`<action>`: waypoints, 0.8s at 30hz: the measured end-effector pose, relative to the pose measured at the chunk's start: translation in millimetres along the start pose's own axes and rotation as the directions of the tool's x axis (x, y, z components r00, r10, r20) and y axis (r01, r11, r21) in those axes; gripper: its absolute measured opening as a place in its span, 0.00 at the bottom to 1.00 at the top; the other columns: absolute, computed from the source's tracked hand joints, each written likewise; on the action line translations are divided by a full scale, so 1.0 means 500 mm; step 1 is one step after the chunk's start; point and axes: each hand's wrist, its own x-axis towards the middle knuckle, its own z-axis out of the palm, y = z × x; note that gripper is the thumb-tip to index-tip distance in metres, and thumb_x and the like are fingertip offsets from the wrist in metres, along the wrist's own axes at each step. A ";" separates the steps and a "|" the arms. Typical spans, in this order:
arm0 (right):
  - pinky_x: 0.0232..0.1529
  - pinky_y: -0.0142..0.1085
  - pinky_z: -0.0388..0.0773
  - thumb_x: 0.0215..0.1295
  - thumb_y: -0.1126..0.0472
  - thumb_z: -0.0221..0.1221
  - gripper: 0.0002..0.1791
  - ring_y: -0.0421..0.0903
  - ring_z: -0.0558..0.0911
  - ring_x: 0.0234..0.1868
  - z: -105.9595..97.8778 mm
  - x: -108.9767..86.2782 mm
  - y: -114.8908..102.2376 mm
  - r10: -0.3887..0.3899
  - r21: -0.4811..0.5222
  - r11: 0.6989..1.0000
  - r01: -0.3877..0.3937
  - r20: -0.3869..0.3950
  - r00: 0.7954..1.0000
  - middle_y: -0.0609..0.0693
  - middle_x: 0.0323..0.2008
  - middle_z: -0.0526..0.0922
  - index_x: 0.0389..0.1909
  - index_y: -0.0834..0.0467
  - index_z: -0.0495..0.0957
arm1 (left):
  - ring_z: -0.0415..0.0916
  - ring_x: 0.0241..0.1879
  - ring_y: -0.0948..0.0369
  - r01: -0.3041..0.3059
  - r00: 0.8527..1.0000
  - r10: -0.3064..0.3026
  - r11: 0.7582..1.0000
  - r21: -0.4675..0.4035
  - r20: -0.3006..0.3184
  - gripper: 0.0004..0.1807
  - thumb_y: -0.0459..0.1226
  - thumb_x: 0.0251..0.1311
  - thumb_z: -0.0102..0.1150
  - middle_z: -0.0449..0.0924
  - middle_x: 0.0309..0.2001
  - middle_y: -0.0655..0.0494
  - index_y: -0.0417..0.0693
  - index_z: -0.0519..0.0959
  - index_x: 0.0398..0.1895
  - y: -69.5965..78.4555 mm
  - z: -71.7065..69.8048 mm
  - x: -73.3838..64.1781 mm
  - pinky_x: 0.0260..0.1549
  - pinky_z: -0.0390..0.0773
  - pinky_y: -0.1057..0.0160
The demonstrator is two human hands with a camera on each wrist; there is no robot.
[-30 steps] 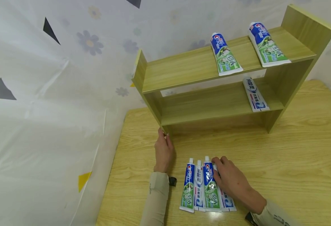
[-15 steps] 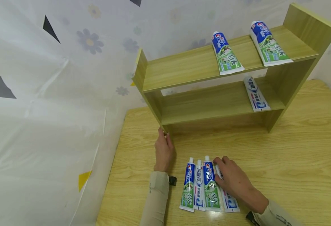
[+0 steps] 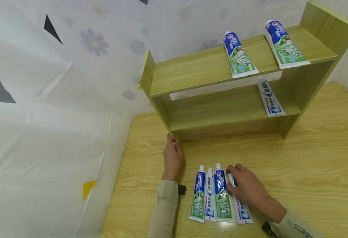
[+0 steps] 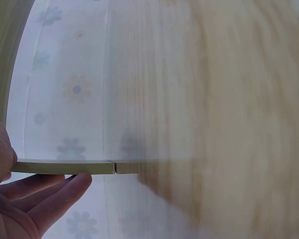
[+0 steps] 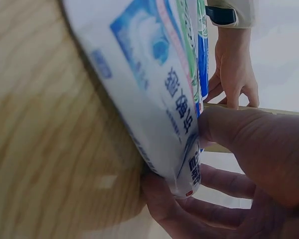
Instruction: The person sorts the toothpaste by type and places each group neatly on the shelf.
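Observation:
My left hand (image 3: pixel 172 159) grips the lower left upright of the wooden shelf (image 3: pixel 203 115); in the left wrist view, the thumb is on one face of the board (image 4: pixel 65 168) and the fingers (image 4: pixel 62 199) on the other. My right hand (image 3: pixel 249 186) holds a white toothpaste tube (image 3: pixel 243 209) near its cap end, thumb on one side and fingers curled round the other in the right wrist view. That tube (image 5: pixel 154 94) is the rightmost of a row on the table. Left of it lie a blue-green tube (image 3: pixel 223 201), a white tube (image 3: pixel 210 201) and another blue-green tube (image 3: pixel 197 201).
Two blue-green toothpaste tubes (image 3: pixel 240 59) (image 3: pixel 287 46) rest on the shelf's upper board, their flat ends at its front edge. One white tube (image 3: pixel 270 99) lies on the lower board at the right. A plastic-covered wall (image 3: pixel 58 148) borders the wooden table (image 3: pixel 325 158) on the left.
The rightmost white tube has slid a little to the right with my right hand, opening a gap beside the blue-green tube. My left hand stays at the shelf.

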 end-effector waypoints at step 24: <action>0.34 0.35 0.82 0.65 0.61 0.73 0.24 0.46 0.82 0.39 -0.120 0.010 -0.013 -0.078 -0.047 0.996 0.070 -0.170 0.982 0.61 0.53 0.85 0.60 0.60 0.82 | 0.84 0.30 0.49 0.104 0.993 -0.106 0.994 0.035 0.058 0.15 0.34 0.87 0.45 0.86 0.41 0.35 0.34 0.69 0.66 0.051 -0.024 0.008 0.29 0.86 0.51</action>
